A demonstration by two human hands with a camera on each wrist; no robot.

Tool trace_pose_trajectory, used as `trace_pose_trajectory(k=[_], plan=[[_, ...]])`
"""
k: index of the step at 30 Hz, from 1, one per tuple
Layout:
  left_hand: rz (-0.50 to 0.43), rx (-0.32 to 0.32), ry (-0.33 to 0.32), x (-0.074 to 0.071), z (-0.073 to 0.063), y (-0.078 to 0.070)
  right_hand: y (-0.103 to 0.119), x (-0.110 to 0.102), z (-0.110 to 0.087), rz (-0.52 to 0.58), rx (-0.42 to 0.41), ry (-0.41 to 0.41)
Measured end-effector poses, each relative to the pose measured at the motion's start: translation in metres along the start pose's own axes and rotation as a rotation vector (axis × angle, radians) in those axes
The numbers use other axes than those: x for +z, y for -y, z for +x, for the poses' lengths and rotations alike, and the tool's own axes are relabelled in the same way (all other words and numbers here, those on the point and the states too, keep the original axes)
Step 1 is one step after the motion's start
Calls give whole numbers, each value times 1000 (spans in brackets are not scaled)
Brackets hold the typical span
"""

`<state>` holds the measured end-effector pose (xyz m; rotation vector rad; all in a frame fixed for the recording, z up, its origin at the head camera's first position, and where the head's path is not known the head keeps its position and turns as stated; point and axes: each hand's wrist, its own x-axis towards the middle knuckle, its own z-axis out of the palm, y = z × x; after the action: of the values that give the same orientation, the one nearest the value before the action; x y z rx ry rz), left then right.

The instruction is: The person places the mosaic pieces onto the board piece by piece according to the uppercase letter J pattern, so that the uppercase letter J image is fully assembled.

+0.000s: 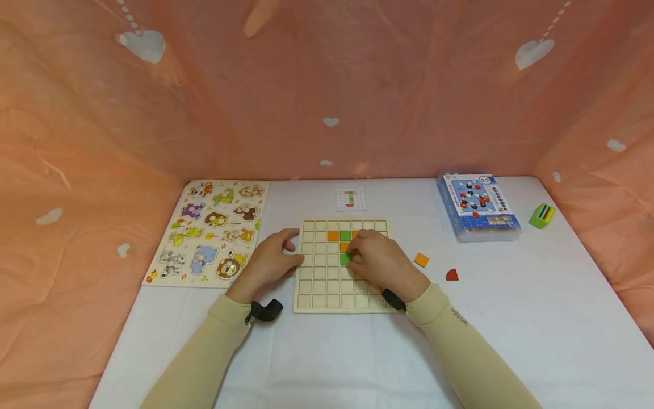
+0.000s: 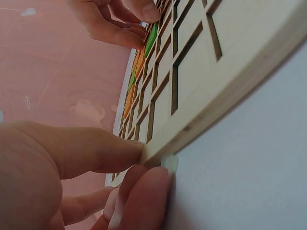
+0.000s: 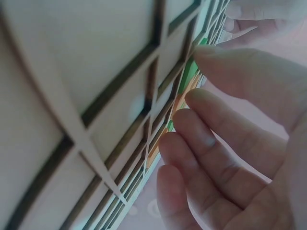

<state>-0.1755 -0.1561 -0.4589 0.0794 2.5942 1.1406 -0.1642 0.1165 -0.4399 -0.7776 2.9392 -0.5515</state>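
"Where are you seeing the nearer green tile (image 1: 344, 260)?"

"It's lying on the grid board (image 1: 319, 287), at the visible near end of a column of coloured tiles (image 1: 344, 247) running from near the board's far edge toward its middle. Being square, it's showing no long axis, so I'm going by that column."

"Which hand is nearer?"

"The right hand (image 1: 380, 258). It's spanning the board's right half, with the tile lying just left of its fingertips. Thumb and fingers are leaving a narrow gap, but the tips are partly hidden, so I can't tell whether they're pinching it."

"And the left hand (image 1: 271, 255)?"

"It's gripping the board's left edge, thumb on top."

"Farther out?"

"I'm seeing a loose orange tile (image 1: 421, 260) and a red piece (image 1: 452, 275) lying right of the board."
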Motion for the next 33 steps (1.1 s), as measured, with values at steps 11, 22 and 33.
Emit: trace_pose_trajectory(k=[11,22,33], plan=[[-27,-9,6,-1,-1,-2,-2,-3,0,10,-1,-14],[-24,-2,8,0,0,-2,-12,-9,-7,26,47,-22],[-49,-40,20,0,-3,-4,-48,-30,-45,50,185,-82]])
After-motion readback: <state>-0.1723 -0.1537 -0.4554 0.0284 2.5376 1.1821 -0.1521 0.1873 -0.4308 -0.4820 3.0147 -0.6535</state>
